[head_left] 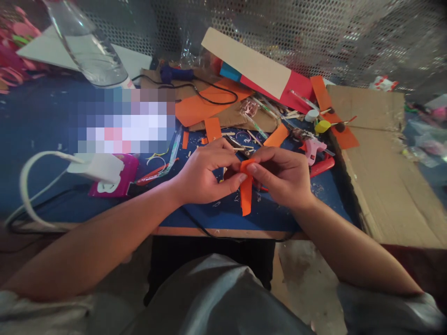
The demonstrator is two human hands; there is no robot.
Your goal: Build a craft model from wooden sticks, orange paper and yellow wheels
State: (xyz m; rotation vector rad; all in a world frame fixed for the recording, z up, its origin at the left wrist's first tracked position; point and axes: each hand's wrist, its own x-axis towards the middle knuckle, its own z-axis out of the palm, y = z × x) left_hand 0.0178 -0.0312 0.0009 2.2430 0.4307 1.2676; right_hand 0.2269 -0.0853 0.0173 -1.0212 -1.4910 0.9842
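no readable text, labels, brands, numbers or signs anywhere in view

Left hand (209, 172), right hand (284, 174) both pinching, fingertips near each other; left forearm (104, 237), right forearm (352, 246) angled in behind fingers.

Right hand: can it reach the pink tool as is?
Probably yes: the pink tool lies close beside the right hand, mostly uncovered. But that hand is pinching the orange strip, so it would likely need to let go first.
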